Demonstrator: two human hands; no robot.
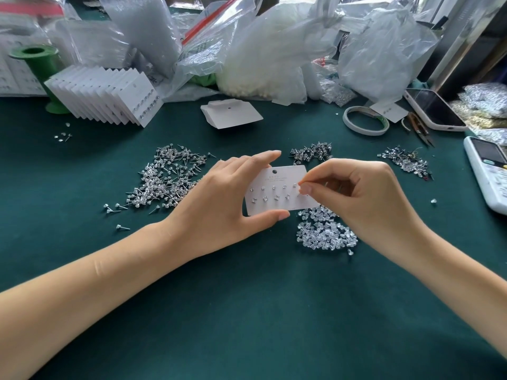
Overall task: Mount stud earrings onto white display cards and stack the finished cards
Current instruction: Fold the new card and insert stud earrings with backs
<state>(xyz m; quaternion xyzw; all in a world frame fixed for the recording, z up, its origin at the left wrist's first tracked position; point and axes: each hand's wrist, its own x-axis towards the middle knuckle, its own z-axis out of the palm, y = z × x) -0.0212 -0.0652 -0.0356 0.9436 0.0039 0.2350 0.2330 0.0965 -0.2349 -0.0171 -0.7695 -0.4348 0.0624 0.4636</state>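
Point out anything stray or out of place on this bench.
One clear earring back lies alone on the green cloth, away from the pile of backs. A few studs lie apart from the stud pile.

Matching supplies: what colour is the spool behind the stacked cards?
Green; the spool shows best in the head view.
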